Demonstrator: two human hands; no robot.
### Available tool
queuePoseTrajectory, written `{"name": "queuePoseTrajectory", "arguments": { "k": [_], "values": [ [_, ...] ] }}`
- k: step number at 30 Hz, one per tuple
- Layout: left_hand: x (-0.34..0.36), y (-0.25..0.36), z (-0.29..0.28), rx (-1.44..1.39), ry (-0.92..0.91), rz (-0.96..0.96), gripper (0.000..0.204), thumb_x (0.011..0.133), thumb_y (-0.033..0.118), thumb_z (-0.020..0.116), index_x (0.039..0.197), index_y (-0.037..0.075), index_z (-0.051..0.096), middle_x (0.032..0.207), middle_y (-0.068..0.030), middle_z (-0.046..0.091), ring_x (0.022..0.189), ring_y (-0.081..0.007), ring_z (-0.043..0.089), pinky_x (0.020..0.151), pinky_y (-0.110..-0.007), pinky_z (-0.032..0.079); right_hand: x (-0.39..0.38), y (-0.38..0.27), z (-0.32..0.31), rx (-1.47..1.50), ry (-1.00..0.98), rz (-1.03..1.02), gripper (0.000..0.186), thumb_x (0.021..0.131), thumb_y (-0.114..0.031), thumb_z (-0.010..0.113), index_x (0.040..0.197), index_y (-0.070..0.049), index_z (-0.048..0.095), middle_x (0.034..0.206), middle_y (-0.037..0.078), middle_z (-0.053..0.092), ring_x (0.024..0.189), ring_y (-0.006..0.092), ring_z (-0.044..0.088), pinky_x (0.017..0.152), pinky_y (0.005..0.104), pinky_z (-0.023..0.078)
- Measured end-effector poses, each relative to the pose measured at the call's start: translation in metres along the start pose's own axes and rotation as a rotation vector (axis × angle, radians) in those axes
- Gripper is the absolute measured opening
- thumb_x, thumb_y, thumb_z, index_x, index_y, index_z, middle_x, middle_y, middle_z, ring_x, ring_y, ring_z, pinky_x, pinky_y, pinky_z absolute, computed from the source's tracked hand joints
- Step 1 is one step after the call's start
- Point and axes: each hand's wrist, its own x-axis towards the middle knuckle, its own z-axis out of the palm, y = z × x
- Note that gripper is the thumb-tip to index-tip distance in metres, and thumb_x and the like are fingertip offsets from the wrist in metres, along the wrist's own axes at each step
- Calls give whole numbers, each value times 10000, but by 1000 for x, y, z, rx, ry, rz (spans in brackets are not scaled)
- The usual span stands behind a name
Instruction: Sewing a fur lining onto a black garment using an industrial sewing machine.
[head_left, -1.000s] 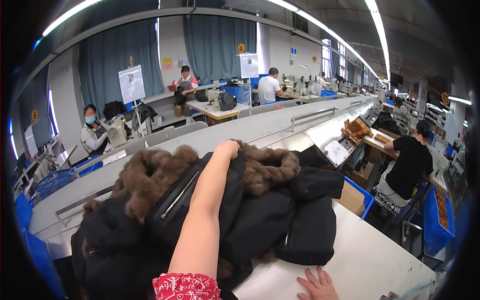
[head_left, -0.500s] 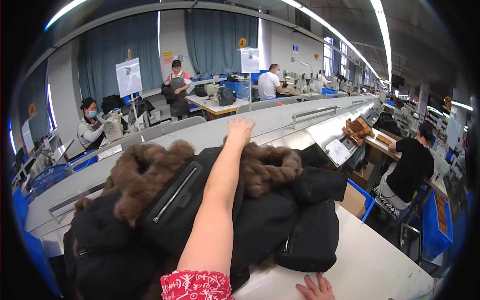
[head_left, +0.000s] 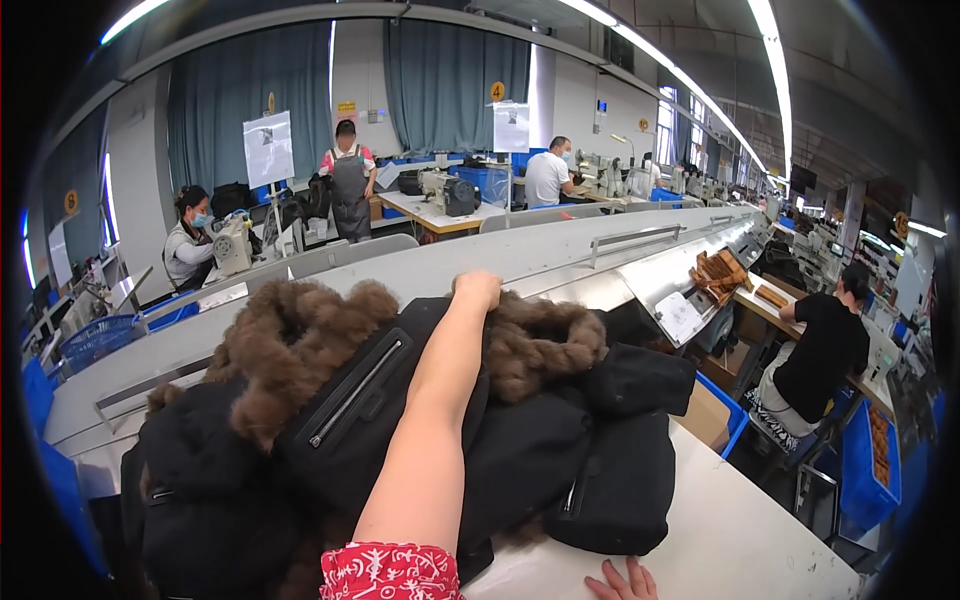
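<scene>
A pile of several black fabric bags (head_left: 520,455) with zips and thick brown furry handles lies on the white worktable before me. My left arm stretches over the pile. At its far side my left hand (head_left: 478,290) is closed on the top edge of a black bag (head_left: 345,405) with a slanted silver zip. One furry handle (head_left: 545,345) stands just right of that hand, another furry handle (head_left: 300,345) to its left. My right hand (head_left: 622,582), partly cut off by the lower edge, rests on the table with fingers apart, near a smaller black zipped piece (head_left: 615,490).
Beyond the pile runs a long pale conveyor-like bench (head_left: 540,240) with metal rails (head_left: 635,238). A blue bin with cardboard (head_left: 735,420) stands by the table's right edge. A co-worker in black (head_left: 825,345) sits at the right; other people work at sewing machines (head_left: 450,193) behind.
My left hand, spread above the far side of the pile before, has come down and its fingers have closed on the bag's edge. My right hand has slid slightly toward me.
</scene>
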Motion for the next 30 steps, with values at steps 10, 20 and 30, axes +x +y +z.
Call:
{"name": "queuePoseTrajectory", "arguments": {
  "k": [10,20,30],
  "values": [
    [-7,16,-23,78,-88,-130,525,840,131,562,1359,194,512,1235,-142,628,1148,-330,592,927,-454,478,-1,-1,-4,2,19,27,561,890,-318,597,1386,-97,455,1545,170,258,1432,430,147,1138,570,172],
    [-6,0,14,-90,118,-89,545,885,136,495,1422,183,416,1166,-115,662,1090,-279,629,917,-471,473,0,-1,-2,1,22,12,555,887,-316,601,1377,-96,463,1538,174,268,1426,437,161,1134,569,182],
    [-9,-6,1,-37,-116,-165,492,879,110,504,1370,102,476,1243,-147,628,1150,-311,606,917,-450,505,-2,-1,-5,7,17,15,559,875,-307,616,1373,-97,468,1546,168,258,1427,440,157,1133,569,187]
  ]
}}
